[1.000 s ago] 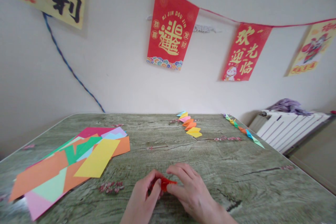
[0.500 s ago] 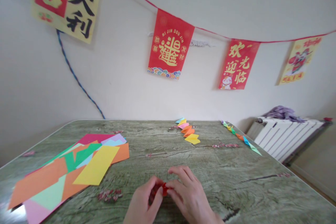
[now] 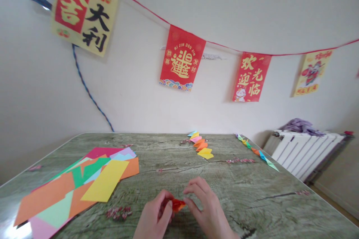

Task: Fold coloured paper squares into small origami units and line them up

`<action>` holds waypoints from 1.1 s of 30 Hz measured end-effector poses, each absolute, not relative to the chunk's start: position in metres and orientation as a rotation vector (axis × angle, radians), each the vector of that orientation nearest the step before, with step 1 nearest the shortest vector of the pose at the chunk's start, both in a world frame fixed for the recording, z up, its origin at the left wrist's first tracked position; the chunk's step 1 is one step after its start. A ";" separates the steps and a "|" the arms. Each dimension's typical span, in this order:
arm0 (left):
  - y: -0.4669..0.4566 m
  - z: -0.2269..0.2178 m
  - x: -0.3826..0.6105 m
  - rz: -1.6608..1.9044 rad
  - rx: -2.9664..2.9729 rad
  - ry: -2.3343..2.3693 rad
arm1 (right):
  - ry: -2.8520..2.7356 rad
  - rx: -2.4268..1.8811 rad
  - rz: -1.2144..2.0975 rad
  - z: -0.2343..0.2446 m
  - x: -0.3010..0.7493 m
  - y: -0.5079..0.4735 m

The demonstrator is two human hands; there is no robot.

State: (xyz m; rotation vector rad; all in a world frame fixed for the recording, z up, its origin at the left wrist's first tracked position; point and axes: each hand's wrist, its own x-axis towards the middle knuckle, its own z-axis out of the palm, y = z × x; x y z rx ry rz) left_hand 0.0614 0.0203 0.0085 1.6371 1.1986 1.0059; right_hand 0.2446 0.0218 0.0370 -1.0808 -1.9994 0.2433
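A small piece of folded red-orange paper (image 3: 177, 205) is pinched between the thumb and fingers of my left hand (image 3: 156, 214), low in the middle of the view. Part of the paper is hidden behind those fingers. Just to its right is my right hand (image 3: 209, 209), fingers curved and a gap between thumb and forefinger. The right thumb tip is at the paper's pointed right end; whether it touches is hard to tell. Both hands are over the near part of the wood-patterned table (image 3: 238, 186).
To the left lies a spread pile of coloured paper sheets, a yellow sheet (image 3: 106, 181) on top. Folded paper pieces (image 3: 200, 143) form a row at the back. Another row of folded pieces (image 3: 255, 151) runs along the right edge. A white radiator (image 3: 305, 153) stands beyond, banners (image 3: 182, 58) above.
My right hand has eased away from my left, its thumb and forefinger parting, and more of the red-orange paper shows. The camera view has tilted up slightly.
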 end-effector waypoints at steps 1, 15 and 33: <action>0.021 0.006 0.062 1.019 1.636 1.203 | -1.946 -1.143 0.364 0.037 0.246 0.023; 0.021 0.009 0.066 1.053 1.711 1.201 | -1.917 -1.274 0.522 0.037 0.238 0.022; 0.022 0.004 0.066 1.046 1.657 1.151 | -1.994 -1.356 0.508 0.048 0.240 0.021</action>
